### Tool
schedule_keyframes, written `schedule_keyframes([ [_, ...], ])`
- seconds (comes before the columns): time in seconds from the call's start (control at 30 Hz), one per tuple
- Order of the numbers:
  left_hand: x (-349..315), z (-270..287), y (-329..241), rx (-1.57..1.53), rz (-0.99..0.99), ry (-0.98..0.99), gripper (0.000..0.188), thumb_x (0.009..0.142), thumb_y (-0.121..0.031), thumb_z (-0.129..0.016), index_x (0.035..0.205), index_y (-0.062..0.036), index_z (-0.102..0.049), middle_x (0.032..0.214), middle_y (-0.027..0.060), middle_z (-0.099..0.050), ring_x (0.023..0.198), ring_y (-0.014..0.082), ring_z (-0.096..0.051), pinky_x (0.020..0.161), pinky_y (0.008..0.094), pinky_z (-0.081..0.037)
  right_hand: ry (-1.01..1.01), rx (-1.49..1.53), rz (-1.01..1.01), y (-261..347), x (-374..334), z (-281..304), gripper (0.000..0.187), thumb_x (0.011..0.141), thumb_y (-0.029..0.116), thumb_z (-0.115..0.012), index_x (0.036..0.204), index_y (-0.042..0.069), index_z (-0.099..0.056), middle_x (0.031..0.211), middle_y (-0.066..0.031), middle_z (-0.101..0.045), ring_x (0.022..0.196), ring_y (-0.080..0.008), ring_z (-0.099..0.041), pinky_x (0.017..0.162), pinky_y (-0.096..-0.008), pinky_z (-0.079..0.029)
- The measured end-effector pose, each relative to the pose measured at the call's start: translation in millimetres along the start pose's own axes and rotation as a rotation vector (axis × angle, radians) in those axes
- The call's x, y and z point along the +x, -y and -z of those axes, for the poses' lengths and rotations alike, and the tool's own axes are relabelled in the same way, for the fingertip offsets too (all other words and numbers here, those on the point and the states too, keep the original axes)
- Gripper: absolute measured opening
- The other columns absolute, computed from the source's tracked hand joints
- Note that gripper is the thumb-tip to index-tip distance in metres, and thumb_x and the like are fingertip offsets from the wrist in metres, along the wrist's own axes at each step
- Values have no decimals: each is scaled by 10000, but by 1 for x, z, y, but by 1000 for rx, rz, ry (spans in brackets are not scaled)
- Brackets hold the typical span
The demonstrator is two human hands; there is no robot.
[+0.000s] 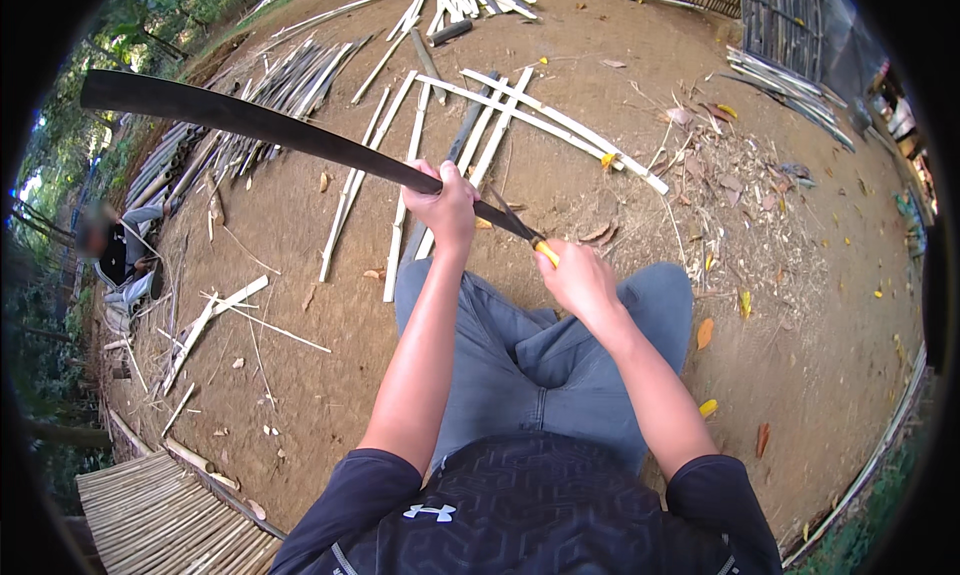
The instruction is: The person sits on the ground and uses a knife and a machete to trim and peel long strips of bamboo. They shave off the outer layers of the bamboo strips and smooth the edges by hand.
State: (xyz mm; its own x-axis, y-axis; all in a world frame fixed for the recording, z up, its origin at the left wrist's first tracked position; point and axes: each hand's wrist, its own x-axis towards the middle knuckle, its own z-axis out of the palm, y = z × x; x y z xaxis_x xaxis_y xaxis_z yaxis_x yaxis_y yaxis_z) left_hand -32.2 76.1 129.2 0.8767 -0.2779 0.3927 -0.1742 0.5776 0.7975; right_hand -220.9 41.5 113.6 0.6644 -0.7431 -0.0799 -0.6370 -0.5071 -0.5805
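Note:
My left hand (pixel 443 207) is closed around a long dark strip (pixel 270 125), likely a split bamboo slat. The strip runs from the upper left down toward my right hand and widens at its far end. My right hand (pixel 582 280) grips the yellow handle (pixel 546 252) of a knife. The knife's thin dark blade (pixel 512 215) lies against or just beside the strip's near end; I cannot tell whether it cuts in. Both hands are in front of my bent knees, above my lap.
Pale bamboo strips (pixel 500 125) lie on the dirt ground ahead of me. A pile of darker poles (pixel 280 95) is at the upper left, near a seated person (pixel 128 250). Dry leaves and shavings (pixel 740 195) lie to the right. A slatted bamboo platform (pixel 165 520) stands at lower left.

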Motion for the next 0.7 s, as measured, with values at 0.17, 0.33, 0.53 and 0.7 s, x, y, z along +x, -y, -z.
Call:
schedule_keyframes([
  [0.17,1,-7,-2,13,1,-8,262,899,73,-509,915,-105,-317,591,31,-434,400,113,-442,387,310,-436,43,-106,-67,-42,25,-22,277,934,302,-585,959,48,-695,818,-200,-697,795,-395,-693,745,-477,-548],
  [0.33,3,3,1,-3,-19,-3,264,884,80,-507,900,-110,-324,570,19,-424,394,109,-436,384,306,-432,17,19,23,-4,4,3,271,931,312,-587,960,66,-696,883,-211,-702,874,-367,-696,773,-473,-542],
  [0.53,5,-2,0,4,36,0,265,875,90,-502,901,-113,-332,557,23,-429,387,107,-418,385,306,-422,131,-29,-80,-38,24,-14,278,931,315,-588,997,67,-696,891,-199,-710,879,-372,-695,785,-477,-540],
  [0.7,15,4,3,-20,39,61,259,887,73,-507,922,-117,-335,577,19,-435,397,100,-411,403,301,-430,68,20,-17,-1,8,1,311,938,312,-585,992,25,-690,876,-212,-708,885,-369,-698,798,-474,-541],
])
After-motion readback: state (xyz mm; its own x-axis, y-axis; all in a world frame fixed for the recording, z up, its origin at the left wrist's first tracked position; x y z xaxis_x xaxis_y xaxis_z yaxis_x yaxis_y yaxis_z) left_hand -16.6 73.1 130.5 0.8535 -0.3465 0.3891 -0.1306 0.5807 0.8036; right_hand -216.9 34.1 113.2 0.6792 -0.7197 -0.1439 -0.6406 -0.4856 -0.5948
